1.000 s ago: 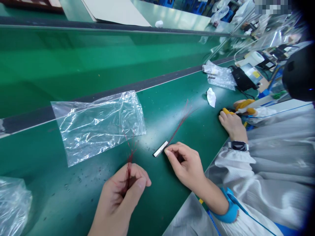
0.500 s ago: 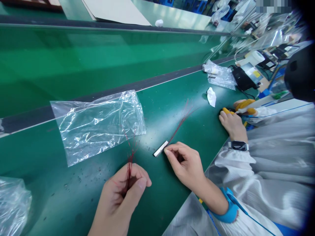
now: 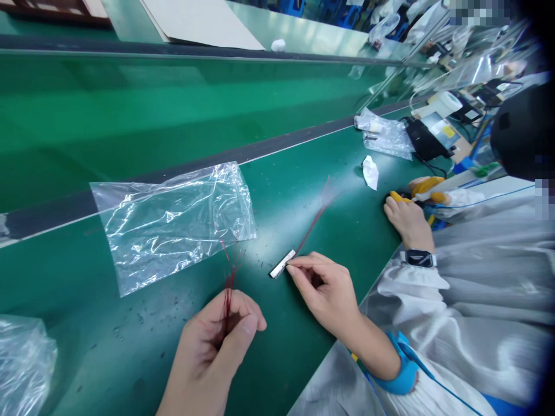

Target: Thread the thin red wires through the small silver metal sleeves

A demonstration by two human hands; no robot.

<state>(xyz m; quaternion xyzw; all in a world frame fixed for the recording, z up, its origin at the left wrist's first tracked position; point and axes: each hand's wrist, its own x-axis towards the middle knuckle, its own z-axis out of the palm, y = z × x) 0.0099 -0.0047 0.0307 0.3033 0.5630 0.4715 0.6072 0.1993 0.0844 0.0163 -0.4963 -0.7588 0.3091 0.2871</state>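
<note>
A bundle of thin red wires (image 3: 229,283) stands up out of my left hand (image 3: 221,341), whose fingers are closed round it. To its right, my right hand (image 3: 327,289) pinches at the edge of a small white and black connector strip (image 3: 282,263) near the green surface. What lies between those fingertips is too small to make out. More red wires (image 3: 313,224) run from the strip's upper end away toward the back right. A clear plastic bag (image 3: 177,222) lies flat behind my left hand.
A second clear bag (image 3: 26,364) is at the lower left. A crumpled white scrap (image 3: 370,172) and a bubble bag (image 3: 385,136) lie at the back right. On the right, a co-worker's hand with a watch (image 3: 410,222) rests near yellow-handled tools. A dark ledge (image 3: 286,138) crosses behind.
My right fingertips have shifted slightly left along the connector strip. My left hand keeps its hold on the wires, nearly unmoved. The view has tilted a little.
</note>
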